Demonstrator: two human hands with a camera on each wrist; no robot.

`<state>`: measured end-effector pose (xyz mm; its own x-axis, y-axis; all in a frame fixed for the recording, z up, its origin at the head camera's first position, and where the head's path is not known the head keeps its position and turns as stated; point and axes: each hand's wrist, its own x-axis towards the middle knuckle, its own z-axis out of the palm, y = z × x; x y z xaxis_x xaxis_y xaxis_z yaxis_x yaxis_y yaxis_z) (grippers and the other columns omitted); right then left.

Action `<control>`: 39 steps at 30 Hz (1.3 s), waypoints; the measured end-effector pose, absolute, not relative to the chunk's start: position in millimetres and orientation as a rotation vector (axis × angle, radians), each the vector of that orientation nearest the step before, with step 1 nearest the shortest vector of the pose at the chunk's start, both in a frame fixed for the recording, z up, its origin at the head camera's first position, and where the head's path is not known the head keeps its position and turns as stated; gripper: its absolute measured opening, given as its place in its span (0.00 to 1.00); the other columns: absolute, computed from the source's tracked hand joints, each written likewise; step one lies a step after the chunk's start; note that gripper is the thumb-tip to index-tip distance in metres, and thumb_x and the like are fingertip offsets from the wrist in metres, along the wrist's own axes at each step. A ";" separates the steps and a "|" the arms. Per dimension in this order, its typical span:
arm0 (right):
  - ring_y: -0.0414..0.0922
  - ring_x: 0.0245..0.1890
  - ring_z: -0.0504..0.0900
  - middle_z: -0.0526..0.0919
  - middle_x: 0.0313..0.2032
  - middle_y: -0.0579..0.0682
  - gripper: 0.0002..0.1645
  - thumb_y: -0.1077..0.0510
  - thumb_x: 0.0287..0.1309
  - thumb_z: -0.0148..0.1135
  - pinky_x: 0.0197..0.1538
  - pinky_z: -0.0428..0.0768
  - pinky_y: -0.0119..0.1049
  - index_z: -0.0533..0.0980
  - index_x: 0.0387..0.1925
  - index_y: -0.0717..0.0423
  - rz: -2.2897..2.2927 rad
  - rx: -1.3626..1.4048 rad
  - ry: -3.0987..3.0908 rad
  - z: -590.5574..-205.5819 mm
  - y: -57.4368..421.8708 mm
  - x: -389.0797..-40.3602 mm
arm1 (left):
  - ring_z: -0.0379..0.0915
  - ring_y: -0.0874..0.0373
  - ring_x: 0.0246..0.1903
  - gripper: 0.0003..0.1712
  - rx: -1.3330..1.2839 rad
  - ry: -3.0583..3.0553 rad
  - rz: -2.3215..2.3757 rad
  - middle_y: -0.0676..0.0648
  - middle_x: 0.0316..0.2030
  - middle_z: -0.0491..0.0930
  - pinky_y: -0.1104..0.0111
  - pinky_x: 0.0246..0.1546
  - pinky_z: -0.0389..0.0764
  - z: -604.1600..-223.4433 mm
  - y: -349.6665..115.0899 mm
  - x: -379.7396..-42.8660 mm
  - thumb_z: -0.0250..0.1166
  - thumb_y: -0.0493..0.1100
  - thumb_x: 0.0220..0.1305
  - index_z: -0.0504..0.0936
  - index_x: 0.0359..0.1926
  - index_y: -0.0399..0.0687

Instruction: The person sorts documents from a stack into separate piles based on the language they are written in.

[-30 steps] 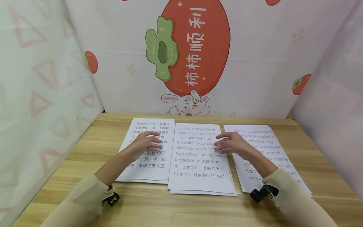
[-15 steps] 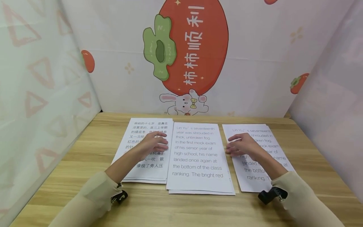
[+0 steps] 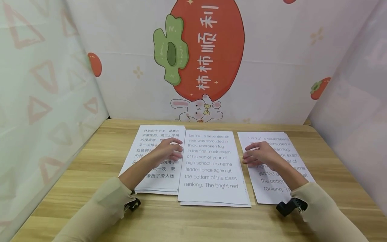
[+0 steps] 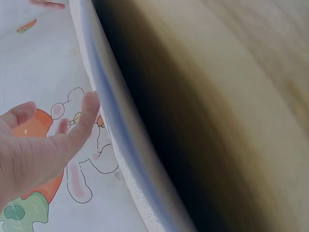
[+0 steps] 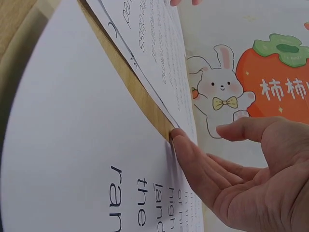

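Observation:
Three piles of printed white paper lie side by side on the table. Over the left pile [image 3: 158,136], printed in Chinese, hovers my left hand [image 3: 166,149], its fingers loosely bent and holding nothing. In the left wrist view, that hand's thumb and fingers [image 4: 87,116] are spread apart beside a paper edge. My right hand [image 3: 262,155] hangs over the left part of the right pile [image 3: 269,179], printed in English. Its fingertips come right at the sheet's left edge in the right wrist view, with nothing gripped. Between the hands lies the middle pile [image 3: 211,164], also English.
The wood-grain table [image 3: 193,223] runs back to a white cloth backdrop [image 3: 272,90] with a large persimmon [image 3: 223,50] and a rabbit printed on it. Pale cloth walls [image 3: 48,117] close in both sides. A narrow strip of table separates the middle and right piles.
Both hands have shifted to the right. My right hand went from the middle pile's right edge to over the right pile. The papers lie as before.

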<state>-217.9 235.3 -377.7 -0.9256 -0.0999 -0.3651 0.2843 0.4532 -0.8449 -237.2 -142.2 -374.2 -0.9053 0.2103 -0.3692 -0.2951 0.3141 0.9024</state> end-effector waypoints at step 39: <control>0.55 0.44 0.91 0.88 0.47 0.66 0.31 0.65 0.70 0.62 0.45 0.91 0.44 0.64 0.67 0.76 -1.590 0.146 2.223 -379.7 231.8 -210.5 | 0.84 0.39 0.51 0.26 -0.170 2.007 1.709 0.29 0.60 0.78 0.57 0.49 0.89 -377.4 -142.3 -235.4 0.54 0.44 0.77 0.69 0.67 0.33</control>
